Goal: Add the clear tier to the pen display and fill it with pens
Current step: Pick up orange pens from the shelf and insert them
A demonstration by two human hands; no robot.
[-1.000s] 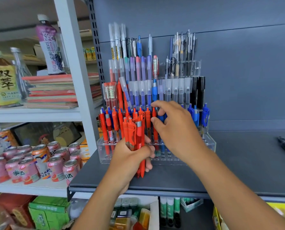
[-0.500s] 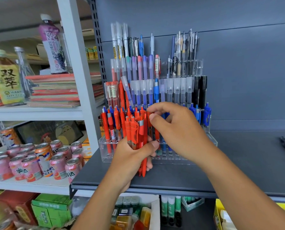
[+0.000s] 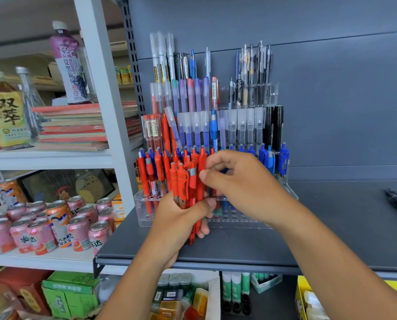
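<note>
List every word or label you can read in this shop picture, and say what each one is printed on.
"双萃": yellow-labelled bottle.
"NFC": purple juice bottle.
"美达": pink cans.
Print on the pen labels and green box is too blurred to read.

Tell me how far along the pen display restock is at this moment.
Done: the clear tier sits at the front of the display, and orange pens already stand in its left holes. In hand: the left hand grips a bundle of orange pens while the right hand pinches one at its top. Left: the empty holes at the front of the tier, and the rest of the bundle.
</note>
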